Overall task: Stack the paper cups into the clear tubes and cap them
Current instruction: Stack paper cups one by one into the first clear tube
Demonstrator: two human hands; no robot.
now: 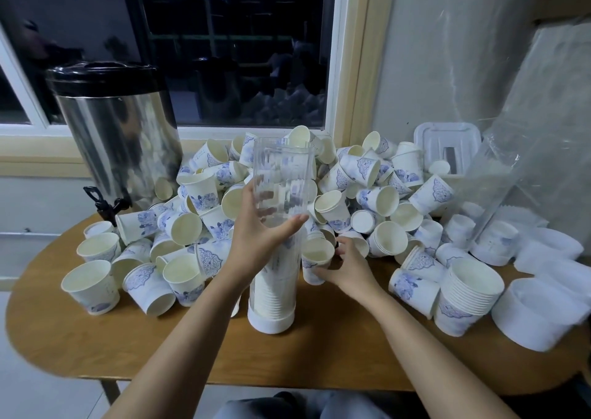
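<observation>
A tall clear tube (281, 175) stands upright at the table's middle on a white cap (271, 321), its lower half filled with nested paper cups. My left hand (259, 236) grips the tube around its middle. My right hand (343, 266) holds a single white cup with blue print (316, 258) just right of the tube. A big heap of loose paper cups (335, 188) lies behind and around both hands. A nested cup stack (467, 294) stands at the right.
A steel urn with a black lid and tap (118, 130) stands at the back left. White caps (540, 316) pile at the right edge beside clear plastic wrapping (511, 175). The wooden table (192, 345) has a rounded left end. A window is behind.
</observation>
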